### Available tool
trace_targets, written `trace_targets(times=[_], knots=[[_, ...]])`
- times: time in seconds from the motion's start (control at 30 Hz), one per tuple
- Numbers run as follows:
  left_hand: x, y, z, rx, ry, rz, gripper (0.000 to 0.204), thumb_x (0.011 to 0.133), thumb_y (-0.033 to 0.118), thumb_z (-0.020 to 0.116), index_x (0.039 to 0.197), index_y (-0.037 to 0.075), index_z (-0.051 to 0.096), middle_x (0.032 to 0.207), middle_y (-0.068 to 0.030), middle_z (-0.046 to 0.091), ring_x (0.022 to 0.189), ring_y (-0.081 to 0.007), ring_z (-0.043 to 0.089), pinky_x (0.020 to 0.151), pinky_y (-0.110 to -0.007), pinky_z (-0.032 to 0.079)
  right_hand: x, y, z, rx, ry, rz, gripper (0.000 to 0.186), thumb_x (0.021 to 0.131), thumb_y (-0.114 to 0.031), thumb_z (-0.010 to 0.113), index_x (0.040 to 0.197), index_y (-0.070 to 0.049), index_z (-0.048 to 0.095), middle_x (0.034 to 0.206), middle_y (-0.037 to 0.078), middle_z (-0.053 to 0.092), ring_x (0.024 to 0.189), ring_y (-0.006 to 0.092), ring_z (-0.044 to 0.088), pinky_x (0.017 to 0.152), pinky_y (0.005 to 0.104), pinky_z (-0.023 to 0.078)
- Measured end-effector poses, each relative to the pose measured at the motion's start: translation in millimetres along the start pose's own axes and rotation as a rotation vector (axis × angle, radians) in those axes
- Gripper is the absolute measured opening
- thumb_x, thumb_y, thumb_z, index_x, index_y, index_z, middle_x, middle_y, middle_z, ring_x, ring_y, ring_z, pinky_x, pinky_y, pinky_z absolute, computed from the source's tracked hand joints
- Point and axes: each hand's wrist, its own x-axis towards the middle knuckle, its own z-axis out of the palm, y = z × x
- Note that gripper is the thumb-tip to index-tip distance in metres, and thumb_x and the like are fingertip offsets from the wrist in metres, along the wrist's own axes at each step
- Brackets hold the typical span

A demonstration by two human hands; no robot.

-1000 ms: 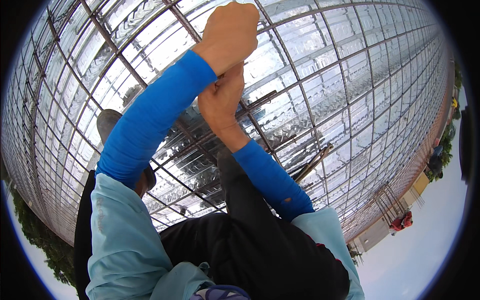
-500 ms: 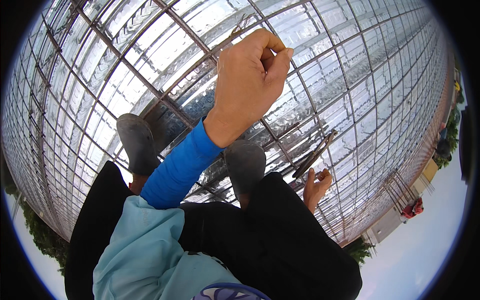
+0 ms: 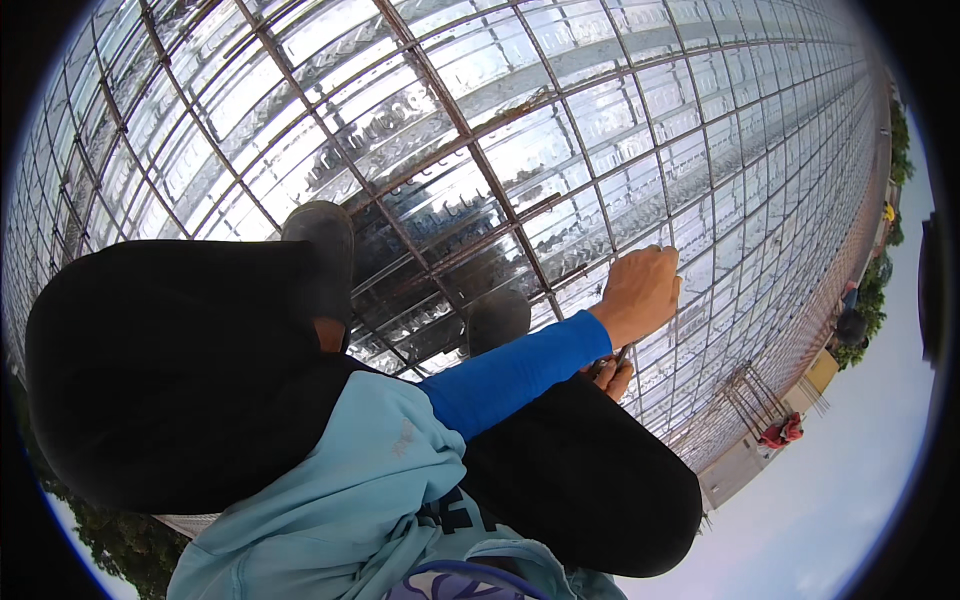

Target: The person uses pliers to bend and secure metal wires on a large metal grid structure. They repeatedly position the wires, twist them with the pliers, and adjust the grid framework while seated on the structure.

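Note:
My left hand (image 3: 642, 295), past the end of a blue sleeve, is closed low over the steel mesh (image 3: 507, 211) at the right of centre; whatever its fingers grip is hidden. Just below it, my right hand (image 3: 612, 378), mostly covered, has its fingers curled round a metal hand tool (image 3: 627, 352), of which only a short part shows. The rusty bars lie over shiny corrugated metal decking (image 3: 400, 100). My dark boots (image 3: 318, 232) (image 3: 498, 322) rest on the mesh between my black-clad knees.
Mesh stretches toward the curved rim. At the far right are upright rebars (image 3: 750, 398), a red bundle (image 3: 780, 432), a yellow wall (image 3: 822, 372), trees (image 3: 895, 140) and small distant shapes, possibly people (image 3: 850, 322), beside the deck's edge.
My left hand has moved from the upper middle down and right, beside my right hand. The tool that lay on the mesh is now in my right hand. My left knee has swung into view.

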Motion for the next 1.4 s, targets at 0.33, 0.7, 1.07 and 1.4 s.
trace_targets(times=[0.33,0.7,1.07,1.4], knots=[[-5,40,-61,-0.683,0.344,-0.292,0.028,0.104,0.027,0.057,0.106,-0.001,0.055,0.084,-0.0229,0.066,0.079,-0.0443,0.065,0.073,-0.053,0.048,30,-263,-13,-0.552,-0.512,-0.612,0.018,0.112,-0.016,0.042,0.111,0.001,0.048,0.089,0.013,0.072,0.082,0.0225,0.074,0.075,0.0348,0.061],[21,-6,-99,-0.863,0.46,-0.557,0.016,0.107,0.014,0.052,0.108,-0.001,0.057,0.077,-0.0125,0.069,0.063,-0.0209,0.071,0.06,-0.034,0.057,9,-456,121,-1.53,-0.848,-1.052,0.01,0.105,-0.011,0.055,0.105,-0.002,0.052,0.07,0.017,0.064,0.065,0.0335,0.069,0.058,0.044,0.05],[25,-59,-112,-1.108,0.368,-0.556,0.016,0.109,0.013,0.049,0.11,-0.002,0.054,0.077,-0.0145,0.07,0.065,-0.0212,0.072,0.06,-0.034,0.059,30,-419,173,-1.567,-0.869,-1.32,0.017,0.1,-0.012,0.065,0.108,-0.002,0.055,0.065,0.019,0.058,0.063,0.0379,0.06,0.057,0.0482,0.045],[47,-58,-108,-1.223,0.378,-0.526,0.031,0.112,0.023,0.043,0.119,-0.006,0.05,0.085,-0.0178,0.07,0.071,-0.0265,0.075,0.061,-0.034,0.064,56,-414,191,-1.509,-0.873,-1.553,0.015,0.103,-0.014,0.063,0.111,-0.002,0.059,0.071,0.02,0.061,0.069,0.0348,0.063,0.061,0.045,0.048]])
